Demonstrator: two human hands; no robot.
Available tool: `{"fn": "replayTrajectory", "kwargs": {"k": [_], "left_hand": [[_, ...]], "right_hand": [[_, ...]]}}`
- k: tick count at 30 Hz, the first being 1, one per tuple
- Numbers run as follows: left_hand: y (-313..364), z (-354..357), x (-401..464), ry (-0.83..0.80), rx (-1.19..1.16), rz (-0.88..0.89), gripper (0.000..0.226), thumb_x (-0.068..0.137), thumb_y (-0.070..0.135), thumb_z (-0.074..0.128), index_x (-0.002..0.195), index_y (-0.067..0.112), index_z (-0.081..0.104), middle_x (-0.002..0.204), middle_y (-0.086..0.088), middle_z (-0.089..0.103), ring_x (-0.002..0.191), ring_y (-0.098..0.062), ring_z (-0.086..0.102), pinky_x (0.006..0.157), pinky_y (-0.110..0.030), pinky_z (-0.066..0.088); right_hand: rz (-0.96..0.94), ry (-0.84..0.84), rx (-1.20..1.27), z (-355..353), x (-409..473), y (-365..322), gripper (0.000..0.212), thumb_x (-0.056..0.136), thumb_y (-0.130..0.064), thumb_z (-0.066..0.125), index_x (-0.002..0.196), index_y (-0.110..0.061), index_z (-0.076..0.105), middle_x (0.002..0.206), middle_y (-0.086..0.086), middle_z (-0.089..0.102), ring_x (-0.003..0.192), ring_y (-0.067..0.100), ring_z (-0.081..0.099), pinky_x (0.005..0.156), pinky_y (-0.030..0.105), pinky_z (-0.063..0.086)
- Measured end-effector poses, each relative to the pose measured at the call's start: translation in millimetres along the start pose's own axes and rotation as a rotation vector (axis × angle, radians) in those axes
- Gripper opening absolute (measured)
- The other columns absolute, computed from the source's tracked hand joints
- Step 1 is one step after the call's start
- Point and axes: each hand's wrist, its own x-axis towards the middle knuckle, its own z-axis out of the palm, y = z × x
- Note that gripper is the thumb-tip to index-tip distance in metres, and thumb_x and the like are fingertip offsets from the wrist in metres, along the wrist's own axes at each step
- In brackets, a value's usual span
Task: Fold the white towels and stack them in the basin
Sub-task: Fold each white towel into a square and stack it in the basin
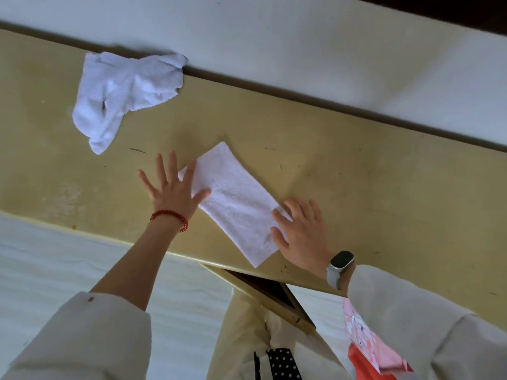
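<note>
A folded towel [236, 204] is lying flat on the bench [356, 193], near its front edge and running slantwise. The left hand [175, 192] is resting with spread fingers on the towel's far left end; the right hand [299, 229] is lying on its near right end. A crumpled towel [123, 97] is sitting well apart, to the left and behind, touching the bench's back edge against the wall [274, 45].

A scuffed yellow-tan wooden tabletop [343, 187] runs across the scene. A white wall [274, 37] stands beyond its far edge. At near right hangs a pink patterned paper bag [365, 341].
</note>
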Motion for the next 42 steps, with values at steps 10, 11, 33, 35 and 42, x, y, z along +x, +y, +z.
{"fn": "replayTrajectory", "kwargs": {"k": [10, 11, 33, 35, 42], "left_hand": [[10, 16, -11, 0.023, -0.182, -0.109, 0.055, 0.097, 0.042, 0.024, 0.147, 0.028, 0.007, 0.156, -0.006, -0.006, 0.142, -0.025, -0.01, 0.108, -0.062, -0.005], [9, 19, -10, 0.032, -0.201, -0.111, 0.055, 0.097, 0.042, 0.025, 0.147, 0.027, 0.007, 0.156, -0.006, -0.005, 0.142, -0.024, -0.01, 0.108, -0.062, -0.005], [-11, 3, 13, 0.223, -0.422, -0.179, 0.034, 0.088, 0.024, 0.054, 0.121, 0.027, 0.054, 0.136, 0.004, 0.041, 0.126, -0.02, 0.03, 0.108, -0.039, 0.012], [-12, 1, 17, 0.204, -0.458, -0.128, 0.037, 0.086, 0.021, 0.055, 0.122, 0.029, 0.054, 0.135, 0.006, 0.042, 0.128, -0.02, 0.027, 0.108, -0.04, 0.014], [-12, -14, 36, 0.041, -0.722, -0.012, 0.052, 0.084, 0.027, 0.061, 0.134, 0.026, 0.045, 0.117, 0.011, 0.054, 0.117, -0.017, 0.035, 0.095, -0.03, 0.026]], "right_hand": [[-0.252, -0.139, 0.005, -8, 108, -22, 0.049, 0.099, -0.031, 0.025, 0.146, -0.017, 0.019, 0.157, 0.002, 0.005, 0.144, 0.018, 0.004, 0.112, 0.053, 0.007], [-0.277, -0.142, -0.034, -6, 118, -26, 0.049, 0.099, -0.031, 0.025, 0.145, -0.016, 0.02, 0.156, 0.002, 0.006, 0.143, 0.018, 0.006, 0.111, 0.052, 0.01], [-0.118, -0.368, 0.341, -50, 220, -48, 0.01, 0.09, -0.015, 0.047, 0.093, -0.013, 0.056, 0.079, 0.001, 0.058, 0.07, 0.018, 0.052, 0.068, 0.029, 0.041], [-0.13, -0.335, 0.439, -53, 218, -46, 0.008, 0.089, -0.011, 0.05, 0.088, -0.013, 0.058, 0.072, -0.003, 0.056, 0.062, 0.015, 0.055, 0.061, 0.024, 0.042], [-0.145, -0.286, 0.609, -72, 211, -38, 0.013, 0.085, -0.006, 0.059, 0.077, -0.016, 0.063, 0.069, -0.005, 0.063, 0.048, -0.002, 0.061, 0.055, 0.009, 0.047]]}}
